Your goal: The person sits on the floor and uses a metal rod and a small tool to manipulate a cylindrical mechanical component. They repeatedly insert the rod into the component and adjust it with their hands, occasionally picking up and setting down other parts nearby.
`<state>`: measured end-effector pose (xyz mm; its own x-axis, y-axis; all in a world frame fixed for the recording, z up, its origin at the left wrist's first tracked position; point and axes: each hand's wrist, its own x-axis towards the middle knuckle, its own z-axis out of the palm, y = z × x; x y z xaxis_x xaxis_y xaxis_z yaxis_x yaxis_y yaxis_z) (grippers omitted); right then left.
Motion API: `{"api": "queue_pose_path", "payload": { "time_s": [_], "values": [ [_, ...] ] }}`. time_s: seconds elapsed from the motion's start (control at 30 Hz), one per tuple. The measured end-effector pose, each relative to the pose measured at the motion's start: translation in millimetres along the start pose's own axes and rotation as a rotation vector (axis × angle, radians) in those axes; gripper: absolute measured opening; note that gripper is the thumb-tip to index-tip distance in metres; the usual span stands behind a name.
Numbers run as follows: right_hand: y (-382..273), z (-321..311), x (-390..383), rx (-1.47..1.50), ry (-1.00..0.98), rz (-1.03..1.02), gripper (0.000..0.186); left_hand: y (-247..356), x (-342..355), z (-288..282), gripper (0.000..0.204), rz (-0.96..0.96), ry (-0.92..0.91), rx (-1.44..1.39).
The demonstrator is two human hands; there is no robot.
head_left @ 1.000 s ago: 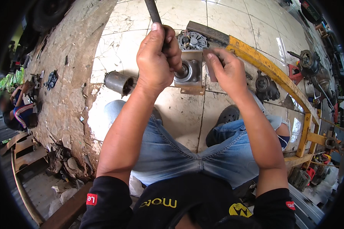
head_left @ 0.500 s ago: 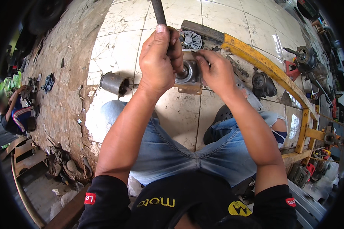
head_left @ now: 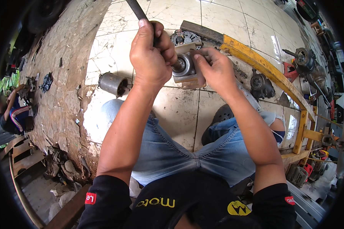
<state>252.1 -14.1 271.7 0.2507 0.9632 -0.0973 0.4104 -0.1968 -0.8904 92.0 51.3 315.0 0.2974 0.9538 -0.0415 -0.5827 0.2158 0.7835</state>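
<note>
My left hand (head_left: 151,57) is closed round a dark metal rod (head_left: 137,9), which slants up and away to the far left. Its lower end disappears behind my fingers. My right hand (head_left: 216,70) grips the right side of a greasy metal housing (head_left: 188,79) with a round, ringed hub. A shiny shaft end (head_left: 177,65) sits in that hub, right beside my left fingers; whether it joins the rod I cannot tell. Just beyond my hands lies a round, slotted alternator cover (head_left: 188,37). To the left, a hollow metal cylinder (head_left: 112,84) rests on its side on the tiles.
A yellow metal frame (head_left: 263,65) curves along the right. Inside it stands a dark round machine part (head_left: 262,84); farther right is a larger motor part (head_left: 304,59). At far left, a person (head_left: 15,110) sits beyond rough ground (head_left: 65,95). Pale cracked tiles (head_left: 172,114) lie below my hands.
My left hand and the rod have shifted left, and the rod leans more to the left. The housing has turned in my right hand, showing more of its hub and front side.
</note>
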Motion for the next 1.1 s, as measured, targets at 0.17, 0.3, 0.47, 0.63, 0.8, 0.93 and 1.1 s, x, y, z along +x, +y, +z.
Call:
{"api": "queue_pose_path", "payload": {
  "time_s": [0.17,0.3,0.47,0.63,0.8,0.93,1.1],
  "values": [
    [19,4,0,-0.32,0.157,-0.41,0.016,-1,-1,2,0.042,-0.013,-0.016,0.045],
    [17,11,-1,-0.358,0.228,-0.544,0.014,-2,-3,-1,0.042,0.004,-0.056,0.065],
    [16,6,-5,-0.471,0.224,-0.557,0.013,-2,-4,1,0.042,0.011,-0.069,0.109],
    [15,5,-7,-0.592,0.182,-0.54,0.014,-1,-1,-4,0.042,0.034,-0.088,0.029],
    [11,6,-9,-0.567,0.211,-0.588,0.012,-1,-4,-4,0.042,0.019,-0.101,0.023],
    [7,9,-13,-0.466,0.225,-0.652,0.01,-3,-2,-5,0.042,0.009,-0.127,0.033],
    [10,8,-11,-0.508,0.166,-0.563,0.011,-4,-3,-5,0.043,0.014,-0.127,0.043]
  ]
}}
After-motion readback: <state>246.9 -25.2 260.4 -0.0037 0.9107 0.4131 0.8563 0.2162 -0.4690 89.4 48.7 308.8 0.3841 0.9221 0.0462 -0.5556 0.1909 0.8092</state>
